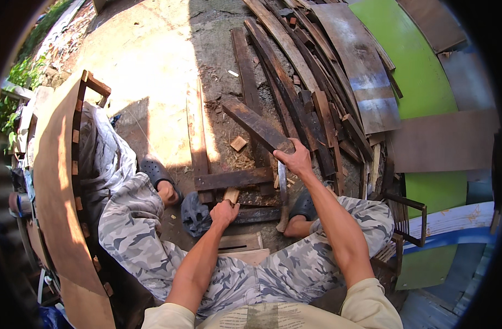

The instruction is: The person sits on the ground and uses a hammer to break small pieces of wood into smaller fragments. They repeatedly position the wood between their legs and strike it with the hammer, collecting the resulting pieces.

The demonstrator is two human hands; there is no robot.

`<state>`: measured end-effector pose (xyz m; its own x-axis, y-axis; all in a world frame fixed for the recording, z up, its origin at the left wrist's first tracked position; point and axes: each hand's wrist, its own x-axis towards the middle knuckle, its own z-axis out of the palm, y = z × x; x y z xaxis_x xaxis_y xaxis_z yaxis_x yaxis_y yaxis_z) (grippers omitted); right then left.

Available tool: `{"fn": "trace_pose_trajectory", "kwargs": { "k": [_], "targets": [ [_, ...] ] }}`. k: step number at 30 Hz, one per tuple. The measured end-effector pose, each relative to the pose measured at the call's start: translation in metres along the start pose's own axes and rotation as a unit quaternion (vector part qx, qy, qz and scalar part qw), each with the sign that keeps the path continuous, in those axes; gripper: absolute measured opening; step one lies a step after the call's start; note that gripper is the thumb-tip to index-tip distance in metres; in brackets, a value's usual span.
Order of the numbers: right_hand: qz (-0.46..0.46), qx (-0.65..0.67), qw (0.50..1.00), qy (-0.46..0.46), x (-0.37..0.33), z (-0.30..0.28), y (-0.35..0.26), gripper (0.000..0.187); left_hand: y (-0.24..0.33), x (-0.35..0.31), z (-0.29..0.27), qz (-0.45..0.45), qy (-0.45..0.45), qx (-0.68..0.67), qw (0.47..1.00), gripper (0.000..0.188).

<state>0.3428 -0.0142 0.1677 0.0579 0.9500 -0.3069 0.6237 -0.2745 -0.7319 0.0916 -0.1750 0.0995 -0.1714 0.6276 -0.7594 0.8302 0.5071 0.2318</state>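
My right hand (296,158) is closed around the near end of a thick dark wooden plank (253,125), which slants up and away to the left. Low in the middle, my left hand (224,213) grips a short pale piece of wood (231,194). That piece meets the near side of a dark crosswise wooden beam (237,178) on the ground. A long blade (282,183) with a wooden handle (282,223) lies beside my right foot. Left of my left hand sits a crumpled dark plastic bag (196,215).
Several dark planks (286,82) are piled at the far right, beside a stained sheet (360,66) and green panels (410,55). A small wood block (238,143) lies among shavings. A long brown board (59,192) stands at my left. Clogs (159,172) are on my feet.
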Motion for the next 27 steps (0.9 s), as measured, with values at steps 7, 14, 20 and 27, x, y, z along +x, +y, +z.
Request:
{"fn": "trace_pose_trajectory", "kwargs": {
  "k": [7,14,20,27],
  "targets": [
    [-0.030,0.017,0.999,-0.018,0.017,0.028,-0.020,0.073,-0.007,0.006,0.019,0.017,-0.064,0.006,0.998,0.049],
    [0.064,0.014,0.981,0.182,-0.012,0.021,0.050,0.075,0.001,0.013,0.022,0.041,-0.063,-0.001,0.997,0.049],
    [0.101,-0.044,0.989,0.102,-0.048,-0.008,0.113,0.076,-0.021,0.012,0.036,0.058,-0.116,0.082,0.988,0.055],
    [0.039,-0.330,0.941,0.070,-0.060,0.013,0.148,0.065,-0.033,0.007,0.039,0.071,-0.137,0.099,0.983,0.056]
  ]
}}
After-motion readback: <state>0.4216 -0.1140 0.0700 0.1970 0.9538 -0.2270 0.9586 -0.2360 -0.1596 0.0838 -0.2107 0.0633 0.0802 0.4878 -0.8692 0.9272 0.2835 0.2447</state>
